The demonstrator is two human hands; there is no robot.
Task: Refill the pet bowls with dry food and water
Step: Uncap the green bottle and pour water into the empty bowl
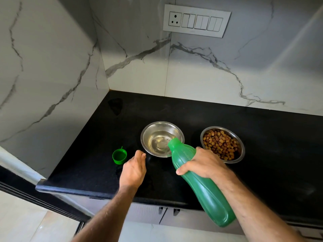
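A steel bowl [158, 131] holding some water stands mid-counter. My right hand [202, 163] grips a green plastic bottle [201, 186], tilted with its open mouth over the bowl's near right rim. To the right, a second steel bowl [242, 150] is filled with brown dry food [220, 143]. The bottle's green cap [119, 156] lies on the counter to the left, open side up. My left hand [134, 167] hovers between the cap and the water bowl, fingers straight and together, holding nothing.
The black stone counter [262, 163] sits in a corner of marble-patterned walls, with a socket and switch plate [196, 20] above. The counter's front edge runs just under my forearms; cabinet handles [168, 210] show below it.
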